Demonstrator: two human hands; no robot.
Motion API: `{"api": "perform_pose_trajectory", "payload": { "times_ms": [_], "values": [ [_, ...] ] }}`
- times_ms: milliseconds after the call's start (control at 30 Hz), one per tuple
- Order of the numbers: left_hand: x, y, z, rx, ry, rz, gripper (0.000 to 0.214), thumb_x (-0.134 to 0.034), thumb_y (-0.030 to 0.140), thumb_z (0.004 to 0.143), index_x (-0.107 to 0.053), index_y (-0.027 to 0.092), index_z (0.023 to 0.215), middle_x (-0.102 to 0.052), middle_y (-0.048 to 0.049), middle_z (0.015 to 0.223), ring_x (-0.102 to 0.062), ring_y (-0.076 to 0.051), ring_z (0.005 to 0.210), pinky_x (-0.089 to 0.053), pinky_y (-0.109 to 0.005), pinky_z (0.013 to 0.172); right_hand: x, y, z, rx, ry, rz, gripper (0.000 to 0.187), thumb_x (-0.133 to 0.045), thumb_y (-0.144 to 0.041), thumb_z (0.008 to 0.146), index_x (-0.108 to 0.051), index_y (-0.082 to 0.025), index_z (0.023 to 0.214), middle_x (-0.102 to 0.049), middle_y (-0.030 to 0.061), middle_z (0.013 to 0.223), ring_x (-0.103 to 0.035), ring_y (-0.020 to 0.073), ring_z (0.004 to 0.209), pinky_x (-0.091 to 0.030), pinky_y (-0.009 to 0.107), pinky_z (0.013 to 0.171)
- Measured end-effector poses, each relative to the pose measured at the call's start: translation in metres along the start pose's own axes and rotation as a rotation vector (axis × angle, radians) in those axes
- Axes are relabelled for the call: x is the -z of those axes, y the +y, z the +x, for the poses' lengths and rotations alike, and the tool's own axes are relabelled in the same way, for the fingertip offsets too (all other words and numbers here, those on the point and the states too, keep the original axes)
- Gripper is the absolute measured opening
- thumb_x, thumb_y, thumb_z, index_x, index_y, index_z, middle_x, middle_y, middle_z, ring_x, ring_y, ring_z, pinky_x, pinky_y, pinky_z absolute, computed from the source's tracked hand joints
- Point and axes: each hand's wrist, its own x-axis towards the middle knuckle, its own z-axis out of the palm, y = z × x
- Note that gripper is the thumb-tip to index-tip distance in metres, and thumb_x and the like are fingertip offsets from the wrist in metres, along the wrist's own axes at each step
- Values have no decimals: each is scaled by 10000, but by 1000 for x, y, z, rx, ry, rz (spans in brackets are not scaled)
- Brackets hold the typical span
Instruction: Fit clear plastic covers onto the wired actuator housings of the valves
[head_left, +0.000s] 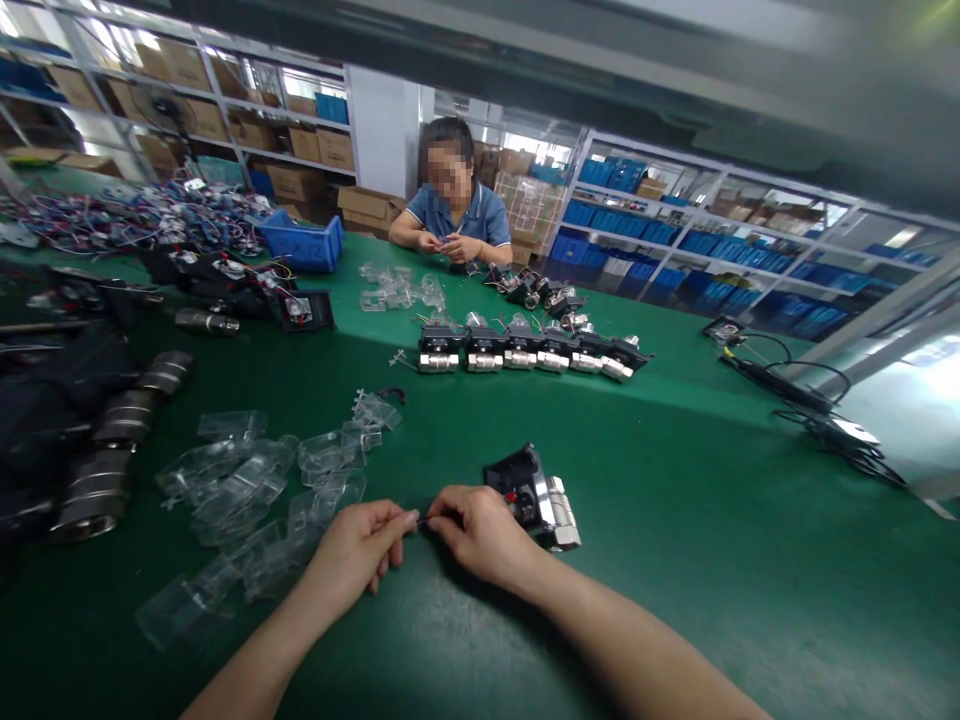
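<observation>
My left hand [358, 548] pinches one end of a thin dark purplish wire [423, 520] between thumb and finger. On the other end of that short piece, the thumb and fingers of my right hand [480, 530] are closed too. Just beyond my right hand stands a black open housing [534, 480] with a red part inside. A silvery metal valve body [562, 515] is attached along its right side. My right hand partly hides the housing. Left of my left hand, clear plastic covers [247, 480] lie in a loose pile.
Several valve units [517, 350] stand in a row farther back. Metal fittings [97, 490] and dark housings crowd the left side. A blue bin [304, 242] stands by heaped wires [150, 215]. A co-worker [457, 210] sits opposite. Black cables [795, 395] lie at the right edge.
</observation>
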Motion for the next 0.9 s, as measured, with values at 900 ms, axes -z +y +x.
{"api": "perform_pose_trajectory", "payload": {
  "times_ms": [900],
  "values": [
    [1,11,1,38,-7,-388,448,-673,455,617,-616,109,895,-536,36,528,-460,-75,418,-347,-193,398,-1,3,0,75,43,20,97,-561,-128,812,-632,-174,763,-638,-1,735,-586,119,704,-384,198,638]
  ]
}}
